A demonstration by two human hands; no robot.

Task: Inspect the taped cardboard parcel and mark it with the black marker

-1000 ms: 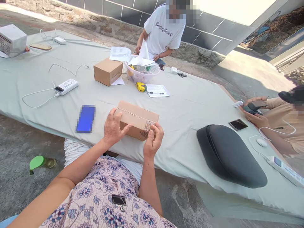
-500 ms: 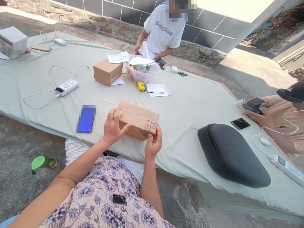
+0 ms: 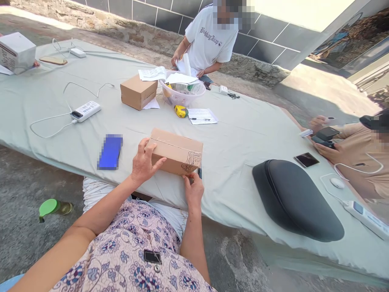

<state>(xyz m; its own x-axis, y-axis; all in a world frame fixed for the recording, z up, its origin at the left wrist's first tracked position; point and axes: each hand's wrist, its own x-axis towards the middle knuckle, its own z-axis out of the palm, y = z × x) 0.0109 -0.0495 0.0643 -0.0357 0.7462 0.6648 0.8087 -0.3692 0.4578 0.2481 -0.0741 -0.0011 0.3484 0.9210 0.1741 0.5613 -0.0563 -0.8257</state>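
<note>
A closed cardboard box [image 3: 174,146] with black scribbles at its right end lies on the cloth-covered table in front of me. My left hand [image 3: 144,162] grips its left end, fingers over the top edge and thumb along the near side. At the box's lower right corner is my right hand [image 3: 193,188], thumb and fingers pinched together. A small dark object [image 3: 199,173] shows by those fingertips; its kind is unclear. A blurred-out blue rectangle [image 3: 110,152] lies left of my left hand.
Beyond the box are a tape measure [image 3: 181,111], a written sheet with a pen [image 3: 203,116], a pink basin [image 3: 182,97] and another cardboard box [image 3: 138,93]. A black padded seat [image 3: 296,198] lies right, a power bank [image 3: 86,111] left. Two people sit around the table.
My right hand has slid down from the box's right corner to below it, and a small dark object now shows there. My left hand keeps its hold.
</note>
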